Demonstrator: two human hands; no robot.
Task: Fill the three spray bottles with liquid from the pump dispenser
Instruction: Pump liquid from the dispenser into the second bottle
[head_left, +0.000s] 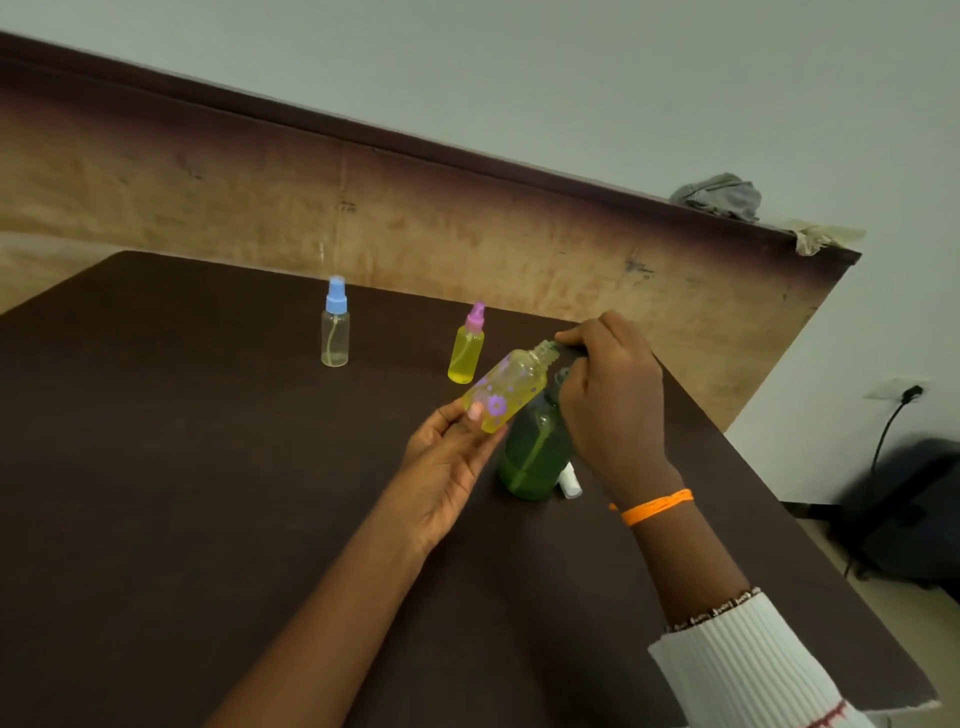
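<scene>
An uncapped, flower-printed clear plastic bottle (506, 389) of yellow liquid is held tilted against the nozzle of a green pump dispenser (535, 452).

The bottle's base is pinched by the left hand (447, 467); the pump head is gripped by the curled right hand (610, 395). On the dark table (208, 493) beyond stand a pink-capped yellow-filled spray bottle (466, 348) and a blue-capped, nearly empty clear one (335, 327).

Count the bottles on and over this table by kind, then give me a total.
Spray bottles: 3: blue-capped, pink-capped, uncapped flowered one held tilted by the left hand
Pump dispensers: 1: green, under the right hand
Total: 4
</scene>
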